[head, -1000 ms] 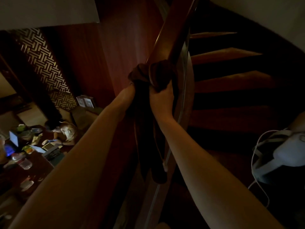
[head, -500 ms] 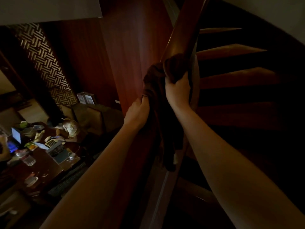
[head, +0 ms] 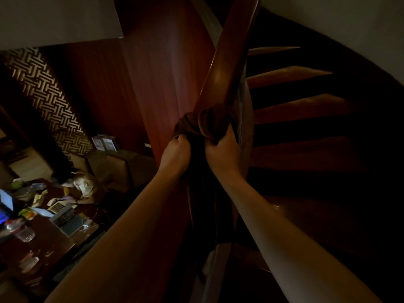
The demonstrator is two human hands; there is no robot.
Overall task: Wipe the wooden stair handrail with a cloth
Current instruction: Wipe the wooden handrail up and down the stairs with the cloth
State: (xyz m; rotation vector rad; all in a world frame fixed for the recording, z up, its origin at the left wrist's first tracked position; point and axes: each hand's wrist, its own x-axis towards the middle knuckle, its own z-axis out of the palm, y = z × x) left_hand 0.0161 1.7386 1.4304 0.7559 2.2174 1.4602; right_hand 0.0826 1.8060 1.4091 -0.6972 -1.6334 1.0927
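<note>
A dark reddish wooden handrail runs from the top centre down toward me. A dark brown cloth is looped over the rail, its ends bunched below. My left hand grips the cloth's left end on the left side of the rail. My right hand holds the right end on the rail's right side. Both fists are closed tight just below the loop. The rest of the cloth hangs down in shadow between my forearms.
Dark curved stair treads fan out to the right. A red wood panel wall drops left of the rail. Far below at left a cluttered table holds laptops, and a person sits there.
The cloth loop and both hands have slid along the rail, and my left hand has come up level with my right. The view has shifted as I move.
</note>
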